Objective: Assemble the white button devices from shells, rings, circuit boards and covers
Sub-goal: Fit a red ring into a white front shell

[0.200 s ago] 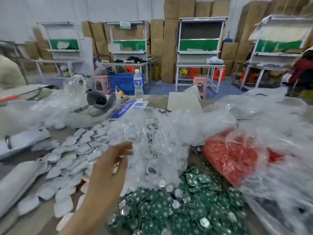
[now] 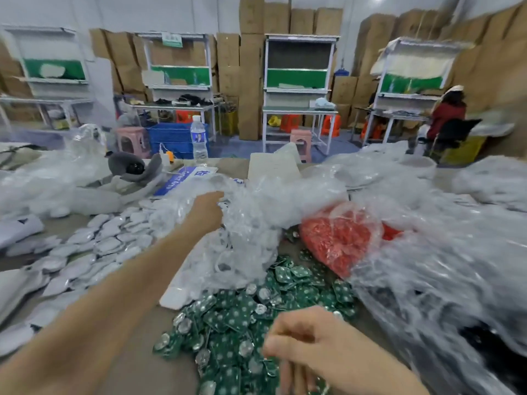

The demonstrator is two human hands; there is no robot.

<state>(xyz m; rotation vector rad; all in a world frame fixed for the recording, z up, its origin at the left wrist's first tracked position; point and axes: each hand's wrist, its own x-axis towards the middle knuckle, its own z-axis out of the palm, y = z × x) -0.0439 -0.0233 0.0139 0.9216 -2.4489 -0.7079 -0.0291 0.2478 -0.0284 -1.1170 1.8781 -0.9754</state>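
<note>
A spread of white shells [image 2: 99, 243] lies just left of the left hand [image 2: 206, 212], whose fingers are sunk in a clear plastic bag [image 2: 256, 223], so their hold cannot be told. The right hand [image 2: 308, 337], fingers curled, sits over the green circuit boards [image 2: 233, 317] heaped beneath and left of it; whether it pinches one is unclear. A bag of red parts [image 2: 336, 240] lies beyond it.

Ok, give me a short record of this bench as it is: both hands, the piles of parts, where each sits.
left hand: in the folds of the clear bag, fingers hidden
right hand: over the green circuit boards, fingers curled, grip unclear
white shells: spread overlapping on the table's left side
red parts: in their own plastic bag right of centre, beyond the boards
</note>
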